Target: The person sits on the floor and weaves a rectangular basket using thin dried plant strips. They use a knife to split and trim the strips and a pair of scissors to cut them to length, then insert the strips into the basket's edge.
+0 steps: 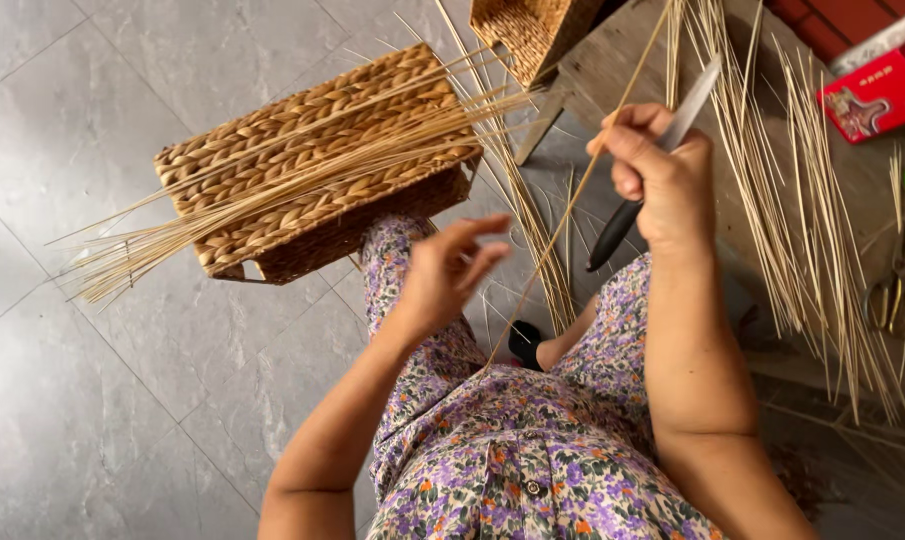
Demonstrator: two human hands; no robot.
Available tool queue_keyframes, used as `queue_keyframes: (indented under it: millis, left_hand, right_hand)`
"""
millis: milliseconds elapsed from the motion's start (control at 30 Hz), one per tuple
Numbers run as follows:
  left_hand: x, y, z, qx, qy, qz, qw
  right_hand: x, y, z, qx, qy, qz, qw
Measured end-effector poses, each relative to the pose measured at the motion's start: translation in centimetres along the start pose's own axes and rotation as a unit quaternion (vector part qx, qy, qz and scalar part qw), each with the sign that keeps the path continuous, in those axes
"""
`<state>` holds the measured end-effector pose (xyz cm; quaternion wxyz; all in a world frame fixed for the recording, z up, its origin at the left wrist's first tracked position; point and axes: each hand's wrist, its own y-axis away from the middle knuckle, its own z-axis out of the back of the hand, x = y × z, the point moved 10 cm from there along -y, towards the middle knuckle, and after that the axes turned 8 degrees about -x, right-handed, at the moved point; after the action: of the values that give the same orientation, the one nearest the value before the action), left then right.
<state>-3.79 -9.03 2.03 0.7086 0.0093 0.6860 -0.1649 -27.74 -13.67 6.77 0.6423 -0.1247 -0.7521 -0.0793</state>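
Observation:
My right hand [662, 180] grips a knife [627, 215] with a black handle and a pale blade that points up and to the right. Its fingers also pinch a long thin bamboo strip [562, 215], which slants down toward my lap. My left hand [447, 270] hovers over my knee with its fingers apart and nothing in it. It is close to the strip's lower part without touching it. I wear floral purple clothing.
An upturned woven basket [272, 130] on the grey tile floor carries a bundle of thin strips [222, 215]. A second woven basket [522, 35] stands at the top. More strips [802, 220] lie on a wooden board at right, beside scissors [887, 300] and a red box [877, 95].

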Motion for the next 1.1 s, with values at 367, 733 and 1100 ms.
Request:
queue_keyframes:
  millis: [367, 733, 1100]
  left_hand:
    - [3.9, -2.5, -2.6, 0.088, 0.078, 0.127, 0.985]
    - [5.7, -3.2, -4.0, 0.088, -0.003, 0.131, 0.987]
    - [11.7, 0.2, -4.1, 0.089, -0.061, 0.154, 0.982]
  right_hand:
    - [-4.4, 7.1, -2.6, -0.046, 0.104, -0.013, 0.993]
    - [-10.9, 17.1, -6.2, 0.082, 0.215, 0.015, 0.973]
    - [-18.2, 18.3, -4.7, 0.066, 0.141, -0.245, 0.957]
